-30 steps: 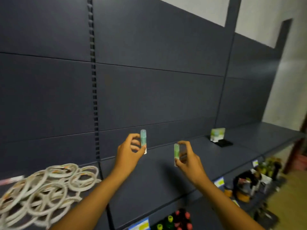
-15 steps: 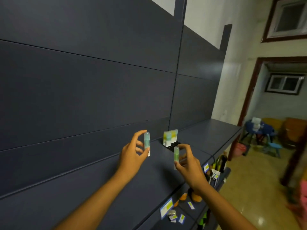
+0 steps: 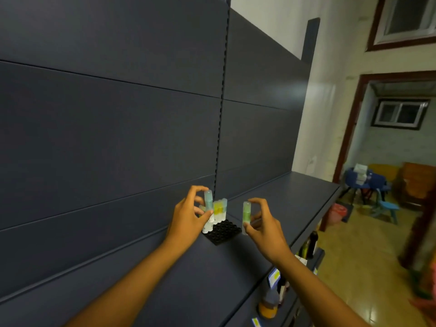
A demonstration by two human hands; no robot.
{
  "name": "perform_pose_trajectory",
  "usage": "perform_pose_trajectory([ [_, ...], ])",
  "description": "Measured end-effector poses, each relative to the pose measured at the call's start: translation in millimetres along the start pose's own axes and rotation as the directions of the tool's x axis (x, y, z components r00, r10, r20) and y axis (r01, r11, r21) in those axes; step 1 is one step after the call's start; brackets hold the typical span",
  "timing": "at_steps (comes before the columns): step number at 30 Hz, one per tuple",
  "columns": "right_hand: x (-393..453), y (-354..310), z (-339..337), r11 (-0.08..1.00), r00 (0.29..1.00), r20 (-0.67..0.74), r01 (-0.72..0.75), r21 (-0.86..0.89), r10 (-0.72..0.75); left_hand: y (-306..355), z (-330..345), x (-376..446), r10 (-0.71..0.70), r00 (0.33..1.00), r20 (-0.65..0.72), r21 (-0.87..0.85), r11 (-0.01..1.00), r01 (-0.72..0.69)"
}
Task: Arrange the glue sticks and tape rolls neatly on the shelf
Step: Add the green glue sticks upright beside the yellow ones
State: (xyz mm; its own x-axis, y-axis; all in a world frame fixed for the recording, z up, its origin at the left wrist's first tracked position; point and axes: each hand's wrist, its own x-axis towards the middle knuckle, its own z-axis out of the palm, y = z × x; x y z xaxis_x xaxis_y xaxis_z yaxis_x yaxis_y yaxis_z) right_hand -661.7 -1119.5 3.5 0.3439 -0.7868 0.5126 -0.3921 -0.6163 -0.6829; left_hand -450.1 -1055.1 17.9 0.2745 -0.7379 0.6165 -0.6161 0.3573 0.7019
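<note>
The left hand pinches 1 pale blue-capped translucent glue stick between thumb and fingertips, the stick upright, its long axis vertical. The right hand pinches 1 green-tinted translucent glue stick the same way, also upright, thumb low on the tube and forefinger arched over the cap.

What the coming move turns on is the black plastic holder tray with rows of round sockets, which lies between the 2 hands and slightly beyond them. A small cluster of standing glue sticks with yellow labels already fills its far rows, just behind the left hand's stick. The left hand is the nearer: its stick appears to hover right over the tray's left edge, though whether it has entered a socket I cannot tell. The right hand's stick hangs just beside the tray's right corner, apart from it. Both tubes already match the sockets' vertical axis, so lowering looks like all that remains.

The tray sits on a dark grey metal shelf running away beyond the right hand, backed by dark panelling. To the right of the right hand a tiled floor leads to a wooden-framed doorway.
</note>
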Motion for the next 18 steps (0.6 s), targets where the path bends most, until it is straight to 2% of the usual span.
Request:
perform_pose_trajectory([
  [5, 56.9, 45.7, -3.4, 0.993, 0.994, 0.066, 0.087, 0.083, -0.092, -11.2, 38.5, 28.0, -0.011, 0.998, -0.065, 0.142, 0.99, 0.02],
  [12, 120.4, 98.4, 1.7, 0.971, 0.954, 0.233, 0.143, 0.193, -0.187, -23.1, 83.3, 48.7, -0.071, 0.976, -0.206, 0.304, 0.943, 0.133],
  [18, 157.4, 115.2, 14.5, 0.936, 0.908, 0.298, 0.209, 0.285, -0.294, -29.0, 95.0, 44.6, -0.075, 0.956, -0.285, 0.512, 0.831, 0.218],
])
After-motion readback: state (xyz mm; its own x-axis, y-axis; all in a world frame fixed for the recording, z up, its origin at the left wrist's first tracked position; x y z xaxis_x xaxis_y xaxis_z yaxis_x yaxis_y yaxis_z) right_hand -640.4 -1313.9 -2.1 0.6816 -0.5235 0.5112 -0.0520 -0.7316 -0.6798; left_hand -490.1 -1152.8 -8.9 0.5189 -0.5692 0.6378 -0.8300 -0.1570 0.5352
